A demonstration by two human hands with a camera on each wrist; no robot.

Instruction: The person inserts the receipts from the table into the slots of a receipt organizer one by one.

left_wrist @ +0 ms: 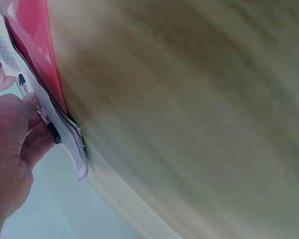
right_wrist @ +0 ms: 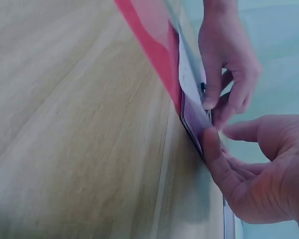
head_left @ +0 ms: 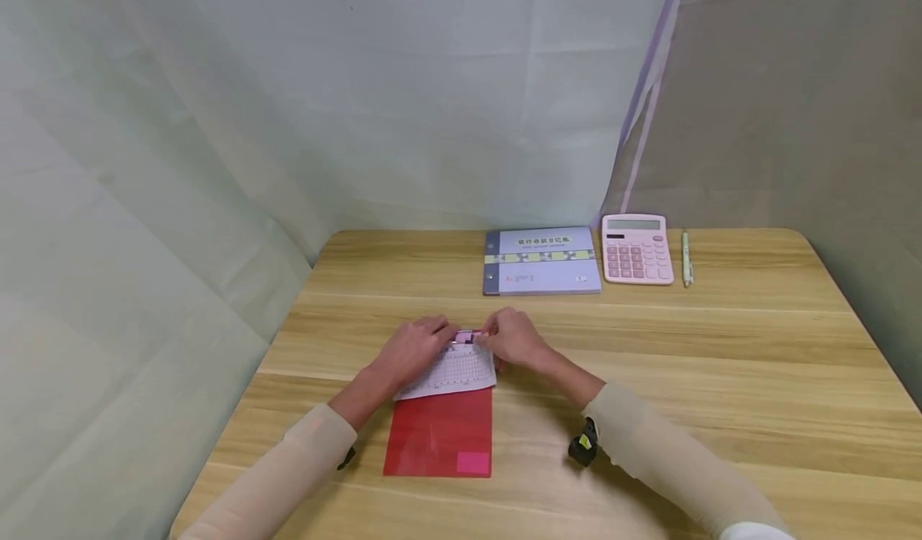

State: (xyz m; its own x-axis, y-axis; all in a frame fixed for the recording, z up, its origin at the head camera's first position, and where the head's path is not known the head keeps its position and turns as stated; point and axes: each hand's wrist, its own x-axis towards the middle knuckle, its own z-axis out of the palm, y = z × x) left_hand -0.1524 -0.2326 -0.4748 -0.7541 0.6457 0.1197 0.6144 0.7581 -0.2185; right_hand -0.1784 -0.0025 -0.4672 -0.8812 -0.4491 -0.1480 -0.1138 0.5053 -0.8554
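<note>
A stack of printed papers (head_left: 450, 370) lies on the upper part of a red folder (head_left: 435, 428), its top edge raised off the table. A thin strip fastener with black pieces (left_wrist: 53, 132) runs along that top edge. My left hand (head_left: 412, 354) holds the edge from the left. In the left wrist view its thumb rests on the fastener, with fingers behind the papers. My right hand (head_left: 513, 338) pinches the top right corner. In the right wrist view its thumb (right_wrist: 212, 144) lies against the papers' edge. Part of the fastener is hidden by the fingers.
Behind the hands lies a blue-grey ledger book (head_left: 542, 262). A pink calculator (head_left: 637, 250) and a light green pen (head_left: 687, 258) lie to its right. The wooden table (head_left: 720, 348) meets a hanging cloth (head_left: 432, 100) at the back and sides.
</note>
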